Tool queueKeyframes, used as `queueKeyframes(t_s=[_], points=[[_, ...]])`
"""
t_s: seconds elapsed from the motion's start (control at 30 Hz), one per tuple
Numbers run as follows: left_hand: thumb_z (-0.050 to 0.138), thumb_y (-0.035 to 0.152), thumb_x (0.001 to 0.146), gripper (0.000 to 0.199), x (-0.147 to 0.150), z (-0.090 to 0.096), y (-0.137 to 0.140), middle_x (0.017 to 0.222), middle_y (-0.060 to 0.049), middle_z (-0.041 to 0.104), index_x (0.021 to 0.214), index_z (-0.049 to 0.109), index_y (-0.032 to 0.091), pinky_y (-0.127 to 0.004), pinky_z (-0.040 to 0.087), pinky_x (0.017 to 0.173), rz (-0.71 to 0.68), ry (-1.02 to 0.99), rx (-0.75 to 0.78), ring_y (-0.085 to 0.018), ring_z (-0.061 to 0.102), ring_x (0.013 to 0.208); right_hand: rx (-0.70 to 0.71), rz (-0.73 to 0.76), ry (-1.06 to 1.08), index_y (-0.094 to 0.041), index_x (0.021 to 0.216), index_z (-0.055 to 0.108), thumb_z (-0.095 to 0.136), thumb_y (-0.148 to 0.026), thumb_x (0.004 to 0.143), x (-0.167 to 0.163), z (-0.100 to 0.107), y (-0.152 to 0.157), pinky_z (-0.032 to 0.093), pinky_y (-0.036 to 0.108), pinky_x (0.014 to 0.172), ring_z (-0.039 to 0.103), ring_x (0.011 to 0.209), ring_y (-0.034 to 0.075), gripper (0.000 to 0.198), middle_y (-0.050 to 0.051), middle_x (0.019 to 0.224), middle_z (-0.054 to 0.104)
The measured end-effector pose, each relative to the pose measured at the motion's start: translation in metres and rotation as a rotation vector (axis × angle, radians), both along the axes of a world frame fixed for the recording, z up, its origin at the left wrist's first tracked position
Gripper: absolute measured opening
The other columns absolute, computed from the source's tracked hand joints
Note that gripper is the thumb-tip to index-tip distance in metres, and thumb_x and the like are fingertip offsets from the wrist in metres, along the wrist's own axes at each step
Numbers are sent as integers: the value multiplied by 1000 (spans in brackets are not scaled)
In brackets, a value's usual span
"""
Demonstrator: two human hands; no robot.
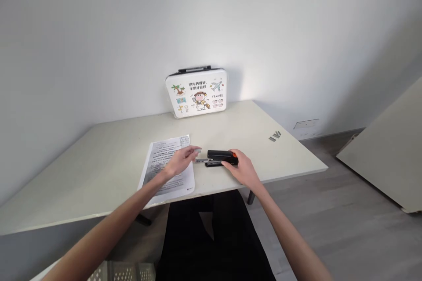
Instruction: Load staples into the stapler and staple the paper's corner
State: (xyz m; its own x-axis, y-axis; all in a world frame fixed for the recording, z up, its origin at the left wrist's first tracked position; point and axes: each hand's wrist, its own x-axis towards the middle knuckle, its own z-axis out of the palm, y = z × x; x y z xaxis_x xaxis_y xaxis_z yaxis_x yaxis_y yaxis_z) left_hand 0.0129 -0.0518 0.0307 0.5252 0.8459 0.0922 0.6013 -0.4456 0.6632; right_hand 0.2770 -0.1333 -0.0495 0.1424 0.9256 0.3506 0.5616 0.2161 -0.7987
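Note:
My right hand (244,167) is wrapped round the rear of a black stapler (219,154) with an orange patch, lying sideways near the table's front edge. From the stapler's left end a metal staple tray (201,160) sticks out. Just above that tray, the thumb and fingers of my left hand (180,160) pinch a small grey staple strip (198,151). Beneath my left hand and wrist lies a printed sheet of paper (165,149), partly hidden by them.
Several loose grey staple strips (274,136) lie at the right of the white table (121,158). A white case (198,94) with cartoon prints leans against the wall. Below the table's front edge is a perforated basket (123,272).

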Motion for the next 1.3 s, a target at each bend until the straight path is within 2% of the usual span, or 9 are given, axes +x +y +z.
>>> queueKeyframes(t_s=[0.2,0.63,0.8,0.93,1.1,1.3], points=[[49,50,105,36,0,-12,-12,109,-6,72,116,74,27,-38,53,89,-46,55,250,-23,69,95,-2,16,-14,-24,123,61,65,-52,93,1,-3,3,54,47,97,67,113,32,41,11,122,72],[45,47,110,38,-1,-32,-18,113,-6,71,118,75,26,-39,55,89,-126,69,343,-24,69,100,0,10,-23,-24,118,61,66,-52,92,2,0,-1,54,45,95,68,109,30,39,9,117,73],[57,46,105,31,-18,-28,-17,111,-5,73,117,76,24,-37,55,85,-101,53,264,-22,70,92,-7,31,4,-25,123,61,65,-53,93,3,4,-5,54,45,96,68,113,30,41,9,123,73],[67,49,100,27,-31,-22,-17,107,-4,77,109,78,26,-35,55,83,-229,-8,161,-21,71,92,-4,109,46,-27,126,63,62,-55,96,7,8,-8,56,42,96,67,118,29,42,9,131,71],[74,55,94,33,-12,-22,-12,104,-6,77,102,79,24,-34,53,82,-358,-63,137,-22,71,92,-23,200,23,-30,128,65,63,-55,96,10,8,-8,57,40,94,67,120,29,41,6,132,72],[81,60,85,41,13,-30,1,94,-6,73,94,75,20,-32,52,81,-384,-107,101,-21,69,88,-26,198,5,-31,127,66,63,-53,96,10,9,-10,55,41,98,67,119,29,38,6,133,72]])
